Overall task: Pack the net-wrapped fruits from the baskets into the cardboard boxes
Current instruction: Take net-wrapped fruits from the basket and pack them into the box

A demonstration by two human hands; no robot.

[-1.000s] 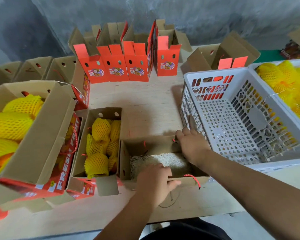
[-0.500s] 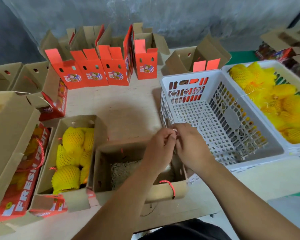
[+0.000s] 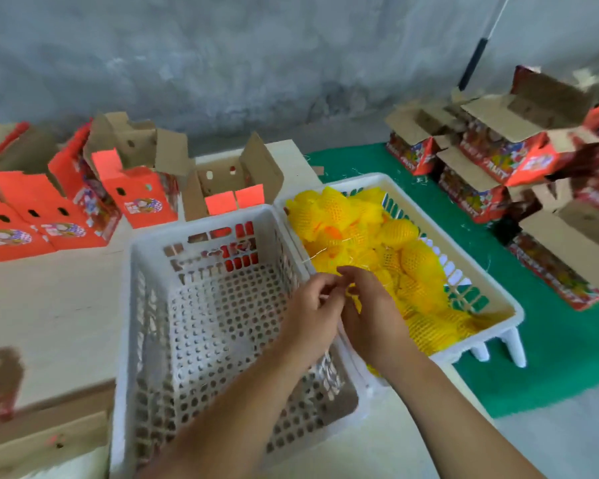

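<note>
1. Head view, what had changed: a second before, both hands were at the open brown cardboard box lined with pale shredded filler, near the front table edge. By this moment the view had swung right, so only a blurred corner of that near cardboard box showed at the left, and the hands had come together above the seam between the two baskets.
2. Head view, meaning for the task: the empty white perforated plastic basket held no fruit, while the second white plastic basket, just beside it on the green mat, was piled with yellow foam-net-wrapped fruits. I judged the lined box ready and the next fruit about to be fetched from that pile.
3. Head view, hand pose: the left hand and the right hand met fingertip to fingertip, fingers curled; they seemed to pinch a thin pale strand, though it was too fine to be sure. Neither held a fruit.
4. Head view, surroundings: red printed cardboard boxes stood open at the back.
</note>
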